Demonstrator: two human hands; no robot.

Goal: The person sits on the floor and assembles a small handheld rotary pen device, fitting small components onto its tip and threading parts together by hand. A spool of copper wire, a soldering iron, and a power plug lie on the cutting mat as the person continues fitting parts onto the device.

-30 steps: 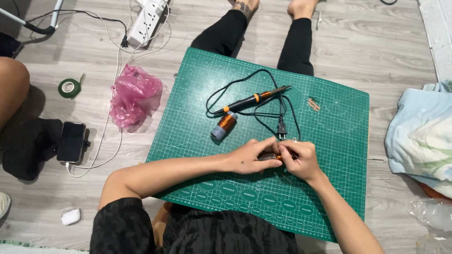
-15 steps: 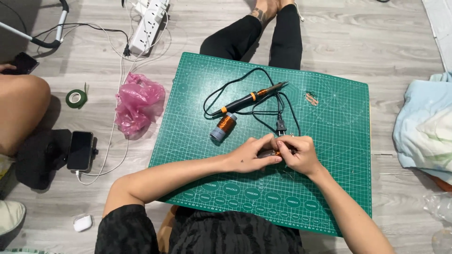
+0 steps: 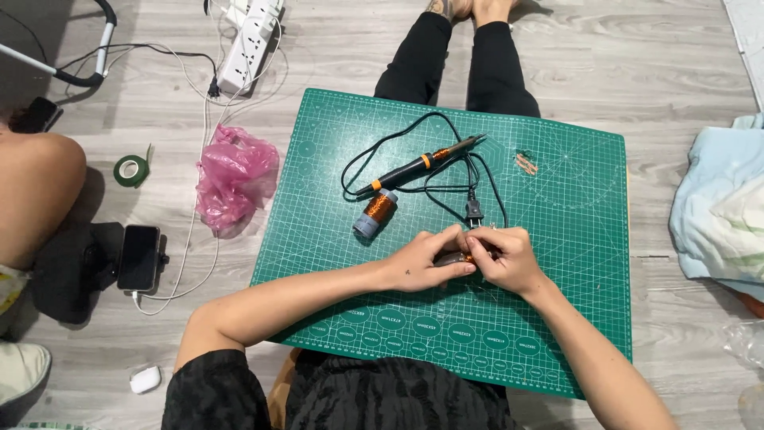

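My left hand [image 3: 426, 259] and my right hand [image 3: 505, 256] meet over the green cutting mat [image 3: 557, 263], fingers pinched together on a small dark part wound with copper wire [image 3: 461, 257]; most of it is hidden by my fingers. A spool of copper wire [image 3: 376, 213] lies just up-left of my left hand. A black soldering iron with an orange band [image 3: 422, 165] rests behind it, its black cord [image 3: 477, 187] looping down to a plug [image 3: 473, 213] near my fingertips.
Small copper bits [image 3: 525, 163] lie on the mat's far right. On the wooden floor: a pink plastic bag [image 3: 236, 175], green tape roll [image 3: 130, 170], phone [image 3: 138, 257], white power strip [image 3: 247, 44], small white case [image 3: 146, 378]. Another person's knee [image 3: 36, 191] at left; a cloth pile [image 3: 720, 215] at right.
The view has shifted slightly, so everything sits a little lower and to the right. My hands stay pinched together on the small wound part at the same spot on the mat.
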